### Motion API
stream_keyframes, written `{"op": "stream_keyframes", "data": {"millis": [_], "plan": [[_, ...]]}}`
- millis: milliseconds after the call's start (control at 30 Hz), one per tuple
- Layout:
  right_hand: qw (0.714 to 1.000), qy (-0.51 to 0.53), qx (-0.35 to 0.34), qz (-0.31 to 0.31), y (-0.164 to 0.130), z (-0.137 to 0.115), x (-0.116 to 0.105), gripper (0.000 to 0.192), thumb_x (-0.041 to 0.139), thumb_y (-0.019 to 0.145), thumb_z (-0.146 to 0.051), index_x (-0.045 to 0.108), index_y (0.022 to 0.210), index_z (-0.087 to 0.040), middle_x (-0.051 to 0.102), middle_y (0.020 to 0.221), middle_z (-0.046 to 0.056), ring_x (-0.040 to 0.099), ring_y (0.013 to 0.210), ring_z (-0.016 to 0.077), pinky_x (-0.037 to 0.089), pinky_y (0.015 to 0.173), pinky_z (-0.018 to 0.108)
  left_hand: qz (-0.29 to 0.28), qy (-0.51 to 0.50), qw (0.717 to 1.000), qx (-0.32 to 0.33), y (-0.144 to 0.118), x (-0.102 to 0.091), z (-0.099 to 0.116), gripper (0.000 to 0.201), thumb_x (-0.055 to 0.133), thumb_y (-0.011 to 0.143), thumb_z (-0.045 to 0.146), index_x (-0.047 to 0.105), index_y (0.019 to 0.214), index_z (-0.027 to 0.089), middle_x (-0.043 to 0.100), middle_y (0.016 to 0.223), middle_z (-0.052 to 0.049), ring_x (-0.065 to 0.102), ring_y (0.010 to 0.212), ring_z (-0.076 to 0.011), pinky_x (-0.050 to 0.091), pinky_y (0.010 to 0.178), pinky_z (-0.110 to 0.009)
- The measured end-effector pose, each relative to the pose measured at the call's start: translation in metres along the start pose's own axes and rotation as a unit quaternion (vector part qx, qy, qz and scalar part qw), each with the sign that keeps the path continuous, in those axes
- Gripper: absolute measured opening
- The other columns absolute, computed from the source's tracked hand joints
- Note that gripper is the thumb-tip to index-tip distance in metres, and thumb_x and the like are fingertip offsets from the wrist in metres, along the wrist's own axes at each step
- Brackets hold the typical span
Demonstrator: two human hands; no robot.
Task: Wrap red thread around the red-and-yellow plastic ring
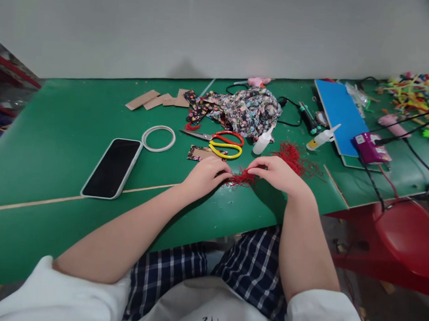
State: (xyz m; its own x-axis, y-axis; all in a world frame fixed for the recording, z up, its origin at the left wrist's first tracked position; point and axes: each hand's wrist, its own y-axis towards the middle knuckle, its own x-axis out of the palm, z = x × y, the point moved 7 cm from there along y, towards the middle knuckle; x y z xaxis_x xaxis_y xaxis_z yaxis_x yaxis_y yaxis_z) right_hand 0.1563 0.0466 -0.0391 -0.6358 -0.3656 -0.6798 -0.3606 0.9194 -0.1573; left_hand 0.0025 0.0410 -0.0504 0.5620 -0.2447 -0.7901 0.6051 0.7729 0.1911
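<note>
Step in hand, as judged: teasing or arranging a tuft of red thread (243,178). The tuft lies between the two hands, at the fingertips of both. Left hand (209,175): thumb and finger pinched on its near end. Right hand (274,173): thumb and finger pinched at the opposite end. The next move appears to call for a light, precise pinch on loose strands. Thread pile (290,157): just beyond the right hand. Scissors (215,139): beyond the left hand, lying unheld.
</note>
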Motion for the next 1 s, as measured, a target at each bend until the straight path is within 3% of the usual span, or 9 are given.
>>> {"op": "stream_keyframes", "data": {"millis": [100,300,467,633,767,1000], "plan": [[0.998,0.051,0.017,0.011,-0.005,-0.002,-0.005,0.021,0.057,0.079,-0.033,0.071,0.083,-0.019,0.065,0.065,0.000,0.053,0.057,0.0105,0.038,0.051,0.023,0.033,-0.101,0.992,-0.071,-0.002,-0.002,-0.007,0.017,0.053,0.087,0.029,0.066,0.085,0.018,0.069,0.081,-0.002,0.061,0.077,-0.0152,0.045,0.075,-0.027],[0.989,0.127,0.005,0.077,-0.010,-0.006,-0.014,0.027,0.053,0.080,-0.035,0.071,0.091,-0.018,0.062,0.068,0.001,0.046,0.053,0.0078,0.036,0.048,0.022,0.057,-0.321,0.929,-0.175,-0.006,0.005,-0.022,0.022,0.059,0.080,0.036,0.065,0.086,0.016,0.068,0.078,-0.002,0.062,0.070,-0.0136,0.049,0.071,-0.027],[0.976,0.185,0.019,0.117,-0.010,0.001,-0.017,0.023,0.064,0.072,-0.033,0.072,0.086,-0.017,0.060,0.064,0.000,0.045,0.053,0.0076,0.036,0.048,0.022,0.080,-0.393,0.897,-0.185,-0.004,0.005,-0.027,0.023,0.068,0.072,0.035,0.063,0.082,0.015,0.066,0.074,-0.001,0.061,0.068,-0.0112,0.049,0.068,-0.025],[0.970,0.218,0.014,0.112,-0.008,-0.002,-0.013,0.024,0.059,0.077,-0.035,0.071,0.089,-0.017,0.055,0.058,-0.002,0.043,0.050,0.0070,0.035,0.045,0.021,0.095,-0.450,0.859,-0.225,-0.007,0.006,-0.027,0.022,0.068,0.073,0.034,0.060,0.080,0.015,0.057,0.057,0.004,0.053,0.051,-0.0060,0.045,0.054,-0.019],[0.978,0.194,0.005,0.071,-0.003,-0.008,-0.003,0.024,0.059,0.077,-0.034,0.070,0.090,-0.017,0.058,0.062,-0.001,0.047,0.053,0.0075,0.036,0.047,0.021,0.073,-0.482,0.835,-0.256,-0.009,0.011,-0.025,0.024,0.066,0.075,0.037,0.058,0.082,0.016,0.053,0.054,0.006,0.051,0.043,-0.0056,0.043,0.044,-0.018],[0.988,0.144,-0.010,0.046,0.008,-0.018,0.020,0.030,0.061,0.076,-0.033,0.068,0.102,-0.020,0.063,0.069,-0.001,0.048,0.055,0.0085,0.038,0.053,0.023,0.049,-0.497,0.832,-0.240,-0.008,0.013,-0.022,0.025,0.066,0.076,0.039,0.057,0.081,0.016,0.057,0.062,0.004,0.053,0.044,-0.0047,0.042,0.042,-0.017]]}}
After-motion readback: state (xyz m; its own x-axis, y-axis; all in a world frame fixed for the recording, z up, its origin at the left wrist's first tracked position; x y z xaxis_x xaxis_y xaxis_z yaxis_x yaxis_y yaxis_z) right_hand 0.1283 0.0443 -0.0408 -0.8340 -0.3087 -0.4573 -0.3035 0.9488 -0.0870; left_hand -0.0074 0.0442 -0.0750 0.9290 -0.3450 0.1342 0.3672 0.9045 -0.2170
